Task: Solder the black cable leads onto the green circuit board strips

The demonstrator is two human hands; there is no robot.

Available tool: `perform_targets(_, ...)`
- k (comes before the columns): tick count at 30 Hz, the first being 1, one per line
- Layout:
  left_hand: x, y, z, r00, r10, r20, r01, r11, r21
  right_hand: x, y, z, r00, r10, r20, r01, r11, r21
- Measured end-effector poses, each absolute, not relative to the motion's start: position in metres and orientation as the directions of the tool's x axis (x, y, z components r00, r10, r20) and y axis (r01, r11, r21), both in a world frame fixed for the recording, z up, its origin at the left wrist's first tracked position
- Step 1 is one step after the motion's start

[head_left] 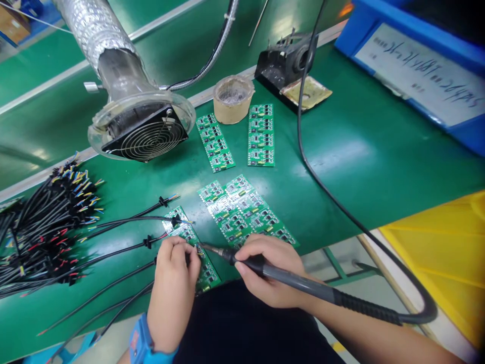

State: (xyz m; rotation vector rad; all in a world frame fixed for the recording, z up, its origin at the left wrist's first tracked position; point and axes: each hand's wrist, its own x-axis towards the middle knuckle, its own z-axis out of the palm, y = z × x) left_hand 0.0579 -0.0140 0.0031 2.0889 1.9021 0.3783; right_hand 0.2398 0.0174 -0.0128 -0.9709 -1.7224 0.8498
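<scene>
My right hand [271, 270] is wrapped round a soldering iron [303, 286], whose tip points left at the near circuit board [207, 270]. Fingers pinched, my left hand [172, 283] is over that green board and grips the end of a black cable [129, 270]; small coloured wires show at the fingertips beside the iron's tip. Whether the tip touches the wires I cannot tell. Other black cables [131, 247] with stripped ends lie across the board's left edge. Part of the board is hidden under my left hand.
A fume extractor [146, 141] hangs at upper left above a heap of cables [49, 222]. Several more circuit boards [250, 212] lie ahead, near a round pot [234, 101] and an iron stand [284, 65]. Blue bin [417, 76] and yellow tray [439, 258] are rightward; the iron's cord [329, 197] crosses the bench.
</scene>
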Motion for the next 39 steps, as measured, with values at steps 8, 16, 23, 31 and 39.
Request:
perform_targets(8,0.06,-0.012,0.005,0.069,0.996,-0.051,0.905,-0.041,0.424,0.247,0.013,-0.018,-0.13,0.902,0.412,0.084,0.424,-0.902)
perform_targets(16,0.065,-0.009,0.01,-0.015,0.991,-0.13,0.908,0.068,0.413,0.251,0.007,-0.025,-0.098,0.816,0.57,0.026,0.575,-0.818)
perform_targets(23,0.057,-0.009,0.02,0.012,0.987,-0.162,0.912,0.056,0.407,0.259,0.008,-0.035,-0.159,0.76,0.63,0.029,0.642,-0.766)
perform_targets(31,-0.104,0.033,0.045,-0.101,0.944,0.314,0.995,0.103,0.01,0.257,0.012,-0.034,-0.195,0.732,0.653,0.029,0.669,-0.742)
perform_targets(39,-0.164,0.058,0.037,0.107,0.977,0.183,0.992,-0.091,-0.092,0.251,0.008,-0.03,-0.138,0.728,0.672,0.071,0.684,-0.726)
